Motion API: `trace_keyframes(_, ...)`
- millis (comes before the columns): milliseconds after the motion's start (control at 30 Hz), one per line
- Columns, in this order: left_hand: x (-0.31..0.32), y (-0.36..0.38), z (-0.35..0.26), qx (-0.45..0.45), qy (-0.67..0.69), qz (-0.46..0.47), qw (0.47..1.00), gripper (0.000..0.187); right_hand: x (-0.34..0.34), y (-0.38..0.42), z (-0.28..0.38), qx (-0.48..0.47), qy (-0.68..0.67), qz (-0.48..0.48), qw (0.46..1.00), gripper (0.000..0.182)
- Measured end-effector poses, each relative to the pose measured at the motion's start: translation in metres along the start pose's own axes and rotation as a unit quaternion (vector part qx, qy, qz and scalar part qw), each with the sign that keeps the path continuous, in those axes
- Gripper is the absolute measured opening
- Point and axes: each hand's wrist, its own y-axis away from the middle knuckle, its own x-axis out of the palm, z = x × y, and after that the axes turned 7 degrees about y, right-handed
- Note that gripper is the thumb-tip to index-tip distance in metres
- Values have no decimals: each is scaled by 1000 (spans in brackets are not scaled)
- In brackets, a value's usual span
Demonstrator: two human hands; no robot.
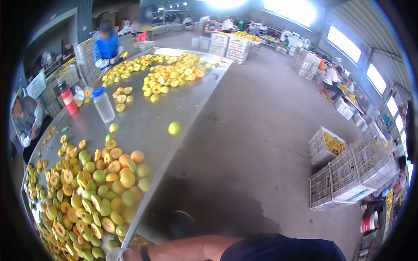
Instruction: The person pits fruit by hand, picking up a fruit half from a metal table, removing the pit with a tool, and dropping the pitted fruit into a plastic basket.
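My right arm comes in from the bottom edge, with a dark blue sleeve and a dark band at the wrist. My right hand (115, 254), in a pale glove, is at the metal table's near edge beside a large heap of fruit (93, 195). The frame's lower edge cuts it off, so the fingers and anything in them are hidden. The fruit looks like peaches or apricots, yellow-green to orange, many cut in halves. One whole yellow-green fruit (174, 128) lies apart by the table's right side. My left hand is out of view.
On the metal table (148, 115) stand a clear bottle with a blue lid (103, 105) and a red bottle (68, 98). More fruit (174, 75) lies at the far end, near a person in blue (106, 48). Stacked white crates (355, 169) stand on the floor to the right.
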Motion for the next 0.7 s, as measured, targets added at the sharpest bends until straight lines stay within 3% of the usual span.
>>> trace_keyframes(33,7,-5,-12,31,3,8,999,42,-9,5,-5,-45,46,14,998,39)
trace_keyframes(67,24,-13,-20,113,-11,20,993,41,16,20,-36,11,-32,-75,997,33)
trace_keyframes(100,-4,16,-31,188,-132,-6,973,40,55,-10,-10,-49,-164,-115,979,32)
trace_keyframes(133,-1,16,-42,207,-165,-3,964,40,29,0,-10,-92,-39,-105,989,31)
trace_keyframes(167,-5,10,-43,215,-198,36,956,41,23,-2,-5,-29,-95,-42,994,40)
trace_keyframes(200,-6,4,-79,-2,84,87,993,30,15,-1,2,-31,-110,-52,992,39)
trace_keyframes(233,-6,-2,-114,-210,359,9,909,25,7,-1,4,-17,-114,-65,991,39)
trace_keyframes(400,-7,-8,-105,-60,181,-5,982,28,14,-22,1,-21,-126,-11,992,37)
trace_keyframes(433,-1,-4,-83,62,49,-51,996,25,17,-24,0,-20,-140,-8,990,37)
trace_keyframes(500,6,3,-59,-68,158,-94,981,26,20,-27,5,-22,-168,-38,985,32)
trace_keyframes(533,5,2,-62,-151,287,-119,938,30,21,-28,8,-20,-169,-46,984,31)
trace_keyframes(600,9,-4,-73,-298,523,-163,782,40,26,-31,10,-32,-158,-72,984,29)
trace_keyframes(700,17,-7,-60,-350,572,-181,719,60,41,-39,2,-38,-140,-107,984,26)
